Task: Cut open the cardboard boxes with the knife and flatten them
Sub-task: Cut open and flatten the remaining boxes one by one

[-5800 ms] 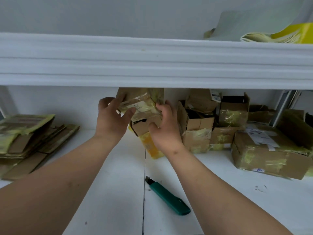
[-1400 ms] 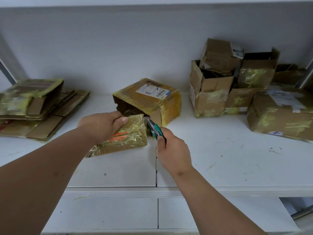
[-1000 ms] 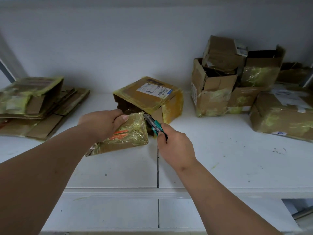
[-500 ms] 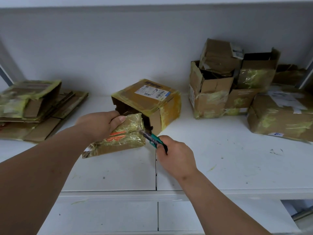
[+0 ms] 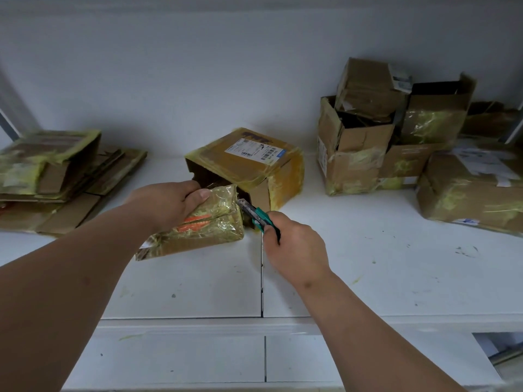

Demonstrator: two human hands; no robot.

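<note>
A small cardboard box (image 5: 203,227) wrapped in shiny yellowish tape, with an orange mark on top, lies on the white shelf (image 5: 368,264). My left hand (image 5: 167,203) presses down on its top left end. My right hand (image 5: 294,244) grips the green utility knife (image 5: 259,216), whose blade end touches the box's right edge. Right behind it stands a bigger taped box (image 5: 249,165) with a white shipping label, open toward the left.
A pile of flattened cardboard (image 5: 53,176) lies at the left of the shelf. Several worn, taped boxes (image 5: 396,142) are heaped at the back right, with a wide flat one (image 5: 475,190) at the far right. A lower shelf edge (image 5: 254,323) runs across the front.
Since 5.8 s ago the small box came down from the heap onto the shelf and my right hand took up the knife. Over the last second the blade has stayed at the box's right edge, shifting slightly.
</note>
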